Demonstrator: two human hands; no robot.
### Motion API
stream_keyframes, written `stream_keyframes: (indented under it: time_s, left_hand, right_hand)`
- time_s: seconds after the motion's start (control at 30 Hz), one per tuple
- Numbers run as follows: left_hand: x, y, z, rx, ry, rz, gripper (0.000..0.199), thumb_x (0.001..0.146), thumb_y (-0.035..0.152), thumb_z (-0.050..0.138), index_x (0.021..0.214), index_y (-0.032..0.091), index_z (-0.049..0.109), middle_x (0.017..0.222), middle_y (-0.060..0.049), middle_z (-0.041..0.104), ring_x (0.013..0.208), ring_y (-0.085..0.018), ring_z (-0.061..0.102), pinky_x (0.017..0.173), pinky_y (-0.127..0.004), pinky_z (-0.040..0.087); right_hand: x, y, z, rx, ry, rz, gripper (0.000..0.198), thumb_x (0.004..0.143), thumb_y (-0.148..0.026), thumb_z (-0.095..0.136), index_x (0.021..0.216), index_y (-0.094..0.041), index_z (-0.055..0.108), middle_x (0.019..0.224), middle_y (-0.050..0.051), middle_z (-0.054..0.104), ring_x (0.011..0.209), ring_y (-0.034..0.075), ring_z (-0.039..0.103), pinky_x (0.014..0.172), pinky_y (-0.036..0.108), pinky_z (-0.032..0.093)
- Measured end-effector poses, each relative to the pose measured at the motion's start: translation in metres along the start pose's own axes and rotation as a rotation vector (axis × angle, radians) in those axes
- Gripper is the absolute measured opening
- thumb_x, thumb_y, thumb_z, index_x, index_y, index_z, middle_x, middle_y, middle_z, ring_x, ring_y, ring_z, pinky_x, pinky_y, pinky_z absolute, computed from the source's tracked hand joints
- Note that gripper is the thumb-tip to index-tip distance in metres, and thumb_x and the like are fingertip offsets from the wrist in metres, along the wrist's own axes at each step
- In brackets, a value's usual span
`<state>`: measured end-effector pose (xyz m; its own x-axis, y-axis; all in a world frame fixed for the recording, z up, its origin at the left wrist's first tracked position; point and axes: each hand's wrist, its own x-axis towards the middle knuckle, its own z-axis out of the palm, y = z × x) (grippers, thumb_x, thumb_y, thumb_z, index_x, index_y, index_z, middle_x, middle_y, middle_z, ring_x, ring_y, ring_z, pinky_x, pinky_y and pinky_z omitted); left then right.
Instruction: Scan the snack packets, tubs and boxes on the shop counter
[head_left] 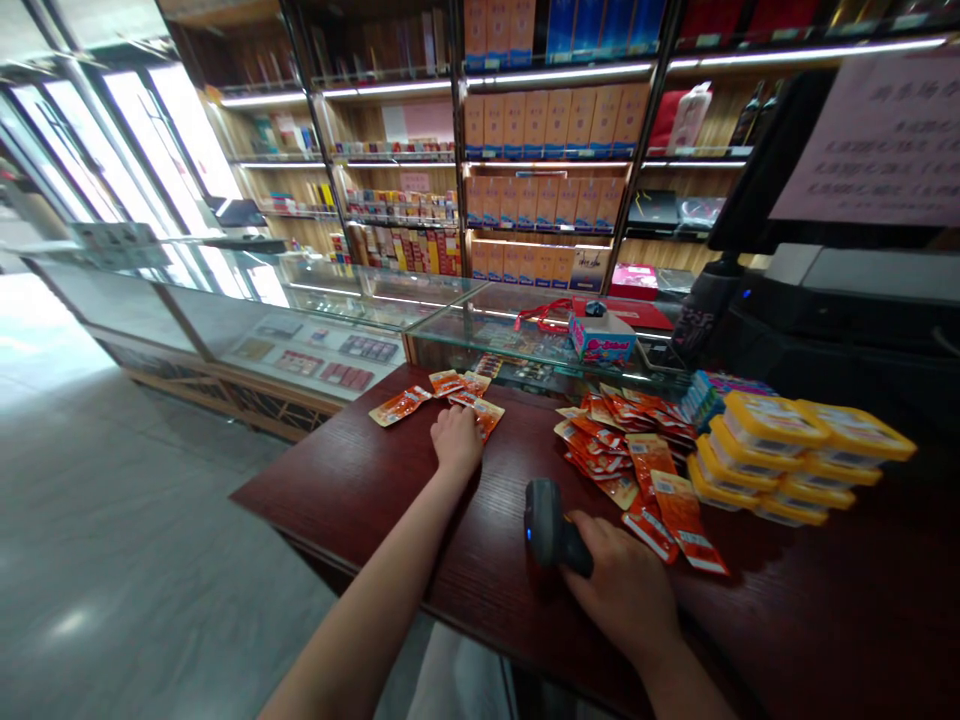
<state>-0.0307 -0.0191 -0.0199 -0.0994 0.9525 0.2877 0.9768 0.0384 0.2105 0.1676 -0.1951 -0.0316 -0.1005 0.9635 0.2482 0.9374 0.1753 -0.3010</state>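
In the head view, my right hand (626,590) is wrapped round the handle of a black barcode scanner (546,520) with a small blue light, held above the dark red counter (495,530). My left hand (457,440) reaches forward with curled fingers closed at an orange snack packet (489,418); its fingertips are partly hidden. Beside it lie a few more of these packets, one flat to the left (400,406). Right of the scanner spreads a loose heap of orange packets (600,445), with one packet (686,520) lying at its near side.
Stacked yellow-lidded tubs (772,430) stand at the right, below a dark monitor (757,170) bearing a paper notice. A small colourful box (602,338) sits on the glass display case (480,310) behind the counter. Lit shelves of boxed goods (547,120) line the back wall.
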Motion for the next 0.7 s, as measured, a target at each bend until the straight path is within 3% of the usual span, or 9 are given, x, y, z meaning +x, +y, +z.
stream_keyframes:
  time_s: [0.1, 0.3, 0.5, 0.6, 0.7]
  left_hand:
    - [0.002, -0.005, 0.003, -0.037, 0.033, -0.12, 0.036, 0.081, 0.044, 0.055, 0.1, 0.015, 0.064, 0.113, -0.017, 0.056, 0.108, -0.034, 0.048, 0.087, -0.043, 0.042]
    - [0.004, -0.014, 0.011, -0.257, 0.031, -0.088, 0.033, 0.077, 0.039, 0.062, 0.102, 0.017, 0.061, 0.109, -0.014, 0.061, 0.106, -0.03, 0.053, 0.089, -0.04, 0.041]
    - [0.002, -0.015, 0.024, -0.887, 0.087, -0.014, 0.019, 0.076, 0.026, 0.063, 0.09, 0.017, 0.055, 0.093, -0.007, 0.067, 0.087, -0.02, 0.064, 0.079, -0.033, 0.048]
    - [0.0, -0.01, 0.032, -1.227, 0.034, 0.022, 0.029, 0.069, 0.027, 0.07, 0.088, 0.017, 0.05, 0.09, -0.005, 0.067, 0.084, -0.019, 0.066, 0.076, -0.032, 0.051]
    - [-0.002, -0.004, 0.036, -1.409, -0.051, 0.078, 0.046, 0.06, 0.027, 0.078, 0.095, 0.016, 0.05, 0.098, -0.008, 0.068, 0.089, -0.02, 0.067, 0.081, -0.035, 0.053]
  right_hand:
    - [0.0, 0.0, 0.0, -0.01, -0.001, 0.004, 0.033, 0.081, -0.026, 0.059, 0.113, -0.02, 0.059, 0.093, 0.006, 0.069, 0.087, 0.024, 0.065, 0.074, 0.034, 0.043]
    - [-0.001, 0.0, 0.002, -0.017, -0.011, 0.018, 0.035, 0.081, -0.026, 0.058, 0.116, -0.022, 0.058, 0.096, 0.006, 0.069, 0.088, 0.024, 0.065, 0.075, 0.033, 0.043]
    - [-0.002, 0.0, 0.005, -0.031, 0.003, 0.042, 0.036, 0.08, -0.026, 0.06, 0.116, -0.023, 0.058, 0.096, 0.005, 0.069, 0.09, 0.024, 0.065, 0.075, 0.034, 0.043]
    - [0.001, 0.0, 0.003, 0.003, 0.017, 0.059, 0.033, 0.08, -0.027, 0.06, 0.113, -0.023, 0.06, 0.098, 0.006, 0.07, 0.09, 0.025, 0.066, 0.077, 0.034, 0.044]
    - [0.006, -0.001, -0.002, 0.094, 0.012, 0.093, 0.03, 0.081, -0.031, 0.06, 0.109, -0.022, 0.061, 0.098, 0.007, 0.071, 0.09, 0.025, 0.066, 0.078, 0.035, 0.045]
